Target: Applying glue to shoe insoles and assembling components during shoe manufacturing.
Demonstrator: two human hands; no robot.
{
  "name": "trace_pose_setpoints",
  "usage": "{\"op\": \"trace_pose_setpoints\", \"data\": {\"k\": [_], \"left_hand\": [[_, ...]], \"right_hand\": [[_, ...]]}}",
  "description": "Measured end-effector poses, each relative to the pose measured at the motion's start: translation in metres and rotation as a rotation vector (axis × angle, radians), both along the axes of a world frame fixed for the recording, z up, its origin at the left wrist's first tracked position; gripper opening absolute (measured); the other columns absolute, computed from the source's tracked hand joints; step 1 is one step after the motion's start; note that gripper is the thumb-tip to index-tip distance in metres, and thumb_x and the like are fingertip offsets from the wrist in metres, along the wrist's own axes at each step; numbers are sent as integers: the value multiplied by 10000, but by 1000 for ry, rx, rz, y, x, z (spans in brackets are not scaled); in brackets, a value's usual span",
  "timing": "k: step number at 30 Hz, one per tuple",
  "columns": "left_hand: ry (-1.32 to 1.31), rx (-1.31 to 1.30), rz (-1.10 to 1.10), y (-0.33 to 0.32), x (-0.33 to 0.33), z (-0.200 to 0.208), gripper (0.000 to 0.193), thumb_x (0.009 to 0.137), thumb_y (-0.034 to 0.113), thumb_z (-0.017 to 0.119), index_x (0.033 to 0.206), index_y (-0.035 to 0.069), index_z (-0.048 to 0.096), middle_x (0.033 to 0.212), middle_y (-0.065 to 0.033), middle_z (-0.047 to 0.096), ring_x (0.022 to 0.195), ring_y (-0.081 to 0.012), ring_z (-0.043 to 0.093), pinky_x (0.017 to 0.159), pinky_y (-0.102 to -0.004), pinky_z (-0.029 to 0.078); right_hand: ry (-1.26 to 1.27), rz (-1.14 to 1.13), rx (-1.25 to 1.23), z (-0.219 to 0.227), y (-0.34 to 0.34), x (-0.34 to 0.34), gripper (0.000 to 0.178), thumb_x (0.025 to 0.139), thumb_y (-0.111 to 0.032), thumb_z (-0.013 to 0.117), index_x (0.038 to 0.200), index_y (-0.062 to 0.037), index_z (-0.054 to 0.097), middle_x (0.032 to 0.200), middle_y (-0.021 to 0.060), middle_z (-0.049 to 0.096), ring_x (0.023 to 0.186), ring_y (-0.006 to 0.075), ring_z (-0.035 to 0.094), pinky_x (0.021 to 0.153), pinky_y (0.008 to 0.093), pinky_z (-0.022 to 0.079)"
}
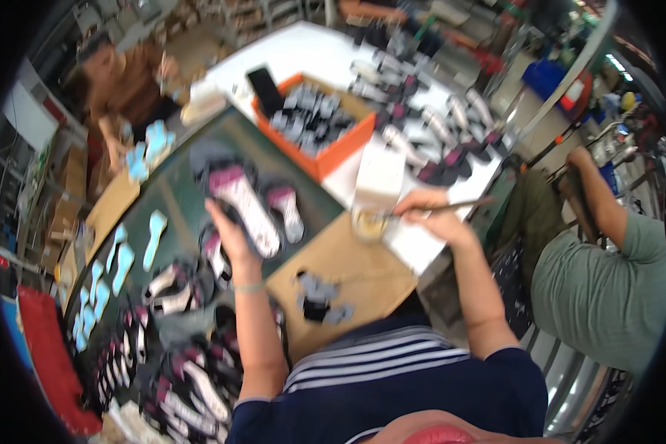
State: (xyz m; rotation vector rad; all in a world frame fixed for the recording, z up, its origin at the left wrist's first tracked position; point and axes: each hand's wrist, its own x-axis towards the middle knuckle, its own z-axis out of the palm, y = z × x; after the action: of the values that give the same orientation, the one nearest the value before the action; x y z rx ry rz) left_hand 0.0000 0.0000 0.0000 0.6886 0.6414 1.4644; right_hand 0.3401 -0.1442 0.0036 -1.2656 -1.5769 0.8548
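Observation:
My left hand (233, 235) is closed round the edge of a sandal upper (246, 203), with a long white sole side, a magenta end and dark grey straps. It is held over the dark green tabletop (177, 192). A second, smaller white-and-magenta piece (287, 211) lies just right of it. Pinched in my right hand (425, 211) is a brush (462, 206), its dark handle pointing right. The brush's tip is down at a small cup of yellowish glue (368, 224); the bristles do not show clearly. A white box (379, 172) stands behind the cup.
An orange box (325, 161) of grey pieces stands ahead, a black phone (264, 90) at its edge. Grey scraps (318, 300) lie on brown cardboard (355, 266). Light-blue pieces (154, 238) and more uppers (192, 392) fill the left. Co-workers sit far left (126, 81) and right (599, 288).

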Motion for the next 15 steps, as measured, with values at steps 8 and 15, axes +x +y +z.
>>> {"op": "trace_pose_setpoints", "data": {"k": [8,15], "left_hand": [[-89,30,-64,-11,21,18,546,998,489,322,1327,71,442,1262,-61,547,1073,-200,574,944,-337,452],[-202,203,-183,-5,19,8,536,1003,490,297,1327,87,442,1216,-49,565,1019,-178,591,882,-318,494]], "right_hand": [[777,-117,-146,23,-4,9,151,764,5,564,832,111,647,750,189,665,643,250,667,578,332,552],[1135,-17,-399,-24,-33,30,193,808,-110,532,895,35,625,786,176,666,659,289,671,541,398,542]]}}
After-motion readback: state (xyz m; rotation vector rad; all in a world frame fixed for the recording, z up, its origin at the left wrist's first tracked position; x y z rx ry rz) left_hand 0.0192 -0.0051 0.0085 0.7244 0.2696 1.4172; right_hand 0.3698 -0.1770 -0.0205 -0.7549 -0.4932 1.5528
